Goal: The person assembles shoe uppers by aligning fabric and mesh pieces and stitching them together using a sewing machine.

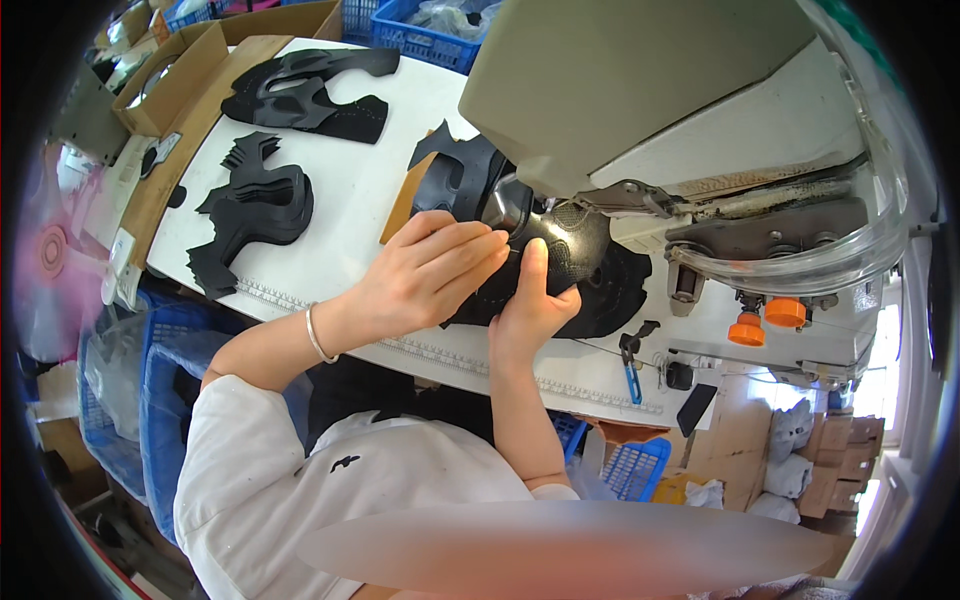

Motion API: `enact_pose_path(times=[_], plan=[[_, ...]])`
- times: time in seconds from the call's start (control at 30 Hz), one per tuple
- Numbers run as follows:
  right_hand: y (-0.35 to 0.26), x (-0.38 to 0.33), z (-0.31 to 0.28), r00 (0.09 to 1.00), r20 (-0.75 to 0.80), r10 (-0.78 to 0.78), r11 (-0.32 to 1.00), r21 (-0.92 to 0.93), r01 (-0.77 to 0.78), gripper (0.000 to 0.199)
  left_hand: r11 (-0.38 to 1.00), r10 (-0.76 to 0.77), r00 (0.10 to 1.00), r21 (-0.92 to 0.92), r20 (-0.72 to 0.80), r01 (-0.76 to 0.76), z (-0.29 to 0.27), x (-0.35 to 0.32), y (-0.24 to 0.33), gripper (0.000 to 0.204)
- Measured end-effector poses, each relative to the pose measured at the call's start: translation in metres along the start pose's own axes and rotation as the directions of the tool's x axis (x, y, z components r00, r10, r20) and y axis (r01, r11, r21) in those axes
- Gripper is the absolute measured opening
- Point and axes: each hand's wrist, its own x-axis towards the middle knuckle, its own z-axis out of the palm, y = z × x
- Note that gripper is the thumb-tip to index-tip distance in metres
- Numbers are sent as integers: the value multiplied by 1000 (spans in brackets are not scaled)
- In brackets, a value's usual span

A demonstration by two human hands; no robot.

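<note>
A black shoe upper lies under the head of a sewing machine, its dotted surface lit brightly. My left hand rests over its left side, fingers stretched out and close together, fingertips near the machine's metal parts; its thumb is hidden. From the near side my right hand grips the upper, thumb raised along the top and the other fingers curled at the edge. More black material spreads to the right. Behind my left hand are further black upper pieces and a brown cardboard piece.
Stacked black upper pieces and flat ones lie on the white table. A blue-handled tool and a dark flat object sit near the right edge. Blue crates stand behind; lined blue bins are below left.
</note>
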Motion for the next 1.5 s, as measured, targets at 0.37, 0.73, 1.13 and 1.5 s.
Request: enact_pose_path(times=[0.37, 0.73, 1.13, 1.5], plan=[[4, -2, -3, 999, -1, -36, 993, -110, 36, 21, 1000, 7, 1000, 21, -30, -7, 5, 8, -15, 21], [3, 2, -7, 999, 48, 6, 999, -43, -4, 7, 831, -434, 901, -386, 3, 401, 6, 29, -17, 15], [-8, 19, -12, 999, 42, -10, 990, -142, 16, 15, 946, -248, 965, -234, -80, 224, 12, 33, -24, 16], [-18, 41, -25, 989, 129, -73, 951, -291, 108, 18, 983, -117, 991, -151, -73, 105, 15, 32, -25, 23]])
